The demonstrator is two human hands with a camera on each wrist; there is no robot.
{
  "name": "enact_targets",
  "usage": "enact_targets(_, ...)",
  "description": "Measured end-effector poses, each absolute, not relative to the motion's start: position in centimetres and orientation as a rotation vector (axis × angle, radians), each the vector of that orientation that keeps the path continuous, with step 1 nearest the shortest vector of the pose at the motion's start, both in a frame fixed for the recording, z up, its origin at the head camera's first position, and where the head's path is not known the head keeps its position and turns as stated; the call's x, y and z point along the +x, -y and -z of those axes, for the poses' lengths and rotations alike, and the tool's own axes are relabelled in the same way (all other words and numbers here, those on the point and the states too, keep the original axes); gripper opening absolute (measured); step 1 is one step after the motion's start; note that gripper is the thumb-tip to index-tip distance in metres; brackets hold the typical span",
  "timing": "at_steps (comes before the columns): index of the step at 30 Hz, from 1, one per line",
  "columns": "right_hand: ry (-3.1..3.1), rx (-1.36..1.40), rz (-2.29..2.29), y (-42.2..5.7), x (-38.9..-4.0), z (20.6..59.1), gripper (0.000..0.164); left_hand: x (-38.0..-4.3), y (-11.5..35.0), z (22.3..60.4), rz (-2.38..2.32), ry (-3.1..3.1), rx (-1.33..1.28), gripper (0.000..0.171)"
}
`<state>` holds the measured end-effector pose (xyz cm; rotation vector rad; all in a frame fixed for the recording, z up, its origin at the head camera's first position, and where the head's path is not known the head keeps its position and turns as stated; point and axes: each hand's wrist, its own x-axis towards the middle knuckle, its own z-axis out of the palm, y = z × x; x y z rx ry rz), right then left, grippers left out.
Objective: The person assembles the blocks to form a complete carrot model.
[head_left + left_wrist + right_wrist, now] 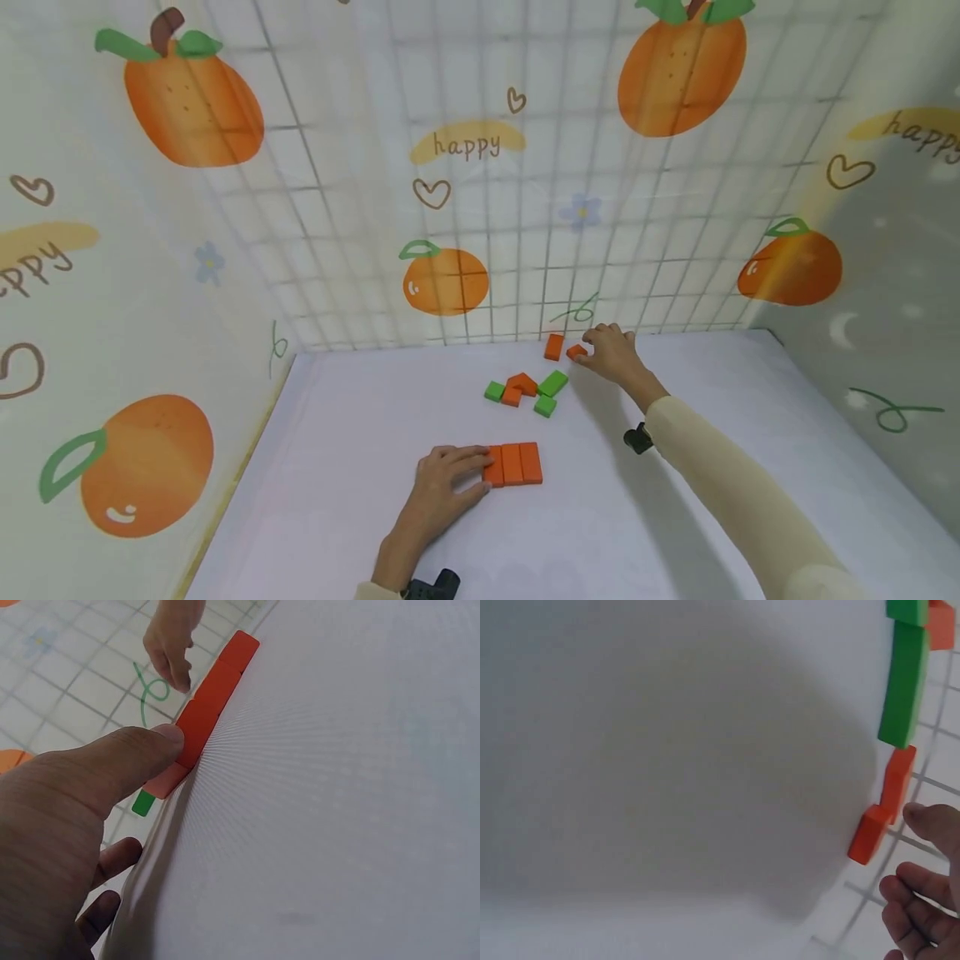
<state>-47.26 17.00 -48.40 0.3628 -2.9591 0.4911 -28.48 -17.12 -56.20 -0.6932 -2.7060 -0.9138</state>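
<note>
Three orange rectangular blocks (pixel 512 464) lie side by side in a row on the white table. My left hand (pixel 442 492) rests at the row's left end. Its thumb (pixel 150 746) touches the end block's near side, and a finger lies on that block's top in the head view. Farther back, my right hand (pixel 617 357) reaches to a small orange block (pixel 576 352), thumb and fingers spread apart around it. The right wrist view shows the thumb (pixel 926 821) close to the orange blocks (pixel 870 834), with a gap to the other fingers.
Left of the right hand stands another orange block (pixel 553 347). Between the hands is a loose cluster: an orange angled piece (pixel 524 382), an orange block (pixel 512 397) and green blocks (pixel 553 383). A patterned curtain (pixel 480 225) encloses the table's back and sides.
</note>
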Motion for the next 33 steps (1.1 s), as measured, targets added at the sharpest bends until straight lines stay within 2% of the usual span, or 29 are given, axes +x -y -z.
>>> enact_targets(6,3.026,0.231,-0.405,-17.1,-47.7,49.6,0.043,-27.8,16.5,56.3,0.934,2.681,-0.725,0.037)
enact_targets(9,3.027,0.209,-0.401,-17.2,-47.8,50.2,0.035,-27.7,16.3,56.3,0.920,2.687,-0.740,0.037)
enact_targets(14,2.998,0.262,-0.465,-17.2,-47.6,50.6,0.025,-27.5,16.3,56.2,0.890,2.710,-0.745,0.037)
enact_targets(18,2.955,0.337,-0.475,-17.0,-46.8,50.0,0.028,-27.8,16.7,56.2,0.862,2.700,-0.744,0.037)
enact_targets(25,2.812,0.568,-0.531,-16.1,-43.3,47.7,0.024,-28.4,17.1,55.8,0.852,2.689,-0.737,0.037)
enact_targets(33,2.700,0.811,-0.629,-13.4,-37.4,46.4,0.029,-28.6,17.1,55.9,0.863,2.692,-0.710,0.037)
